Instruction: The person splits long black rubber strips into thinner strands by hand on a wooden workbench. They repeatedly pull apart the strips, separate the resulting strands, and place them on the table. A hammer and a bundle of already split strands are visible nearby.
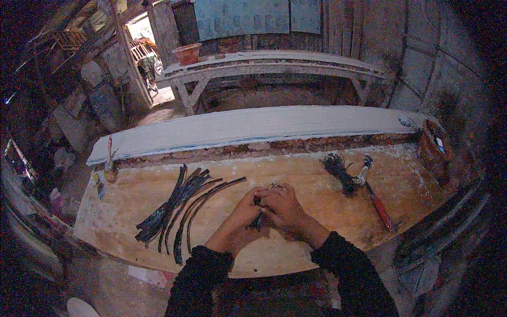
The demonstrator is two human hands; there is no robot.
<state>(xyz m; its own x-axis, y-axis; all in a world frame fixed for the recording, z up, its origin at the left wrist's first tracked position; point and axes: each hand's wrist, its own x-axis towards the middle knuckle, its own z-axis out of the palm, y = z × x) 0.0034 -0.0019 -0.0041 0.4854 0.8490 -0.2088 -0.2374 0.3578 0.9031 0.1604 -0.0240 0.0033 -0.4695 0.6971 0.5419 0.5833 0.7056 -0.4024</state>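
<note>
Both my hands meet over the middle of the wooden tabletop [296, 253]. My left hand [246, 209] and my right hand [285, 203] are closed together around a small bundle of dark strips [257, 222]. Its dark ends poke out below the fingers and between them; the rest is hidden. To the left lies a loose pile of flat dark strips [171, 203], with a few curved thin strips [196, 211] beside it. At the right lie a frayed dark fibre bundle [339, 172] and, touching or close to it, a red-handled tool [378, 207] with a pale head.
A long whitish board [253, 125] runs along the table's far edge. A small upright object [110, 164] stands at the left corner, and a brownish container [435, 143] at the far right. Behind is a long bench [285, 66] with a reddish pot [187, 54].
</note>
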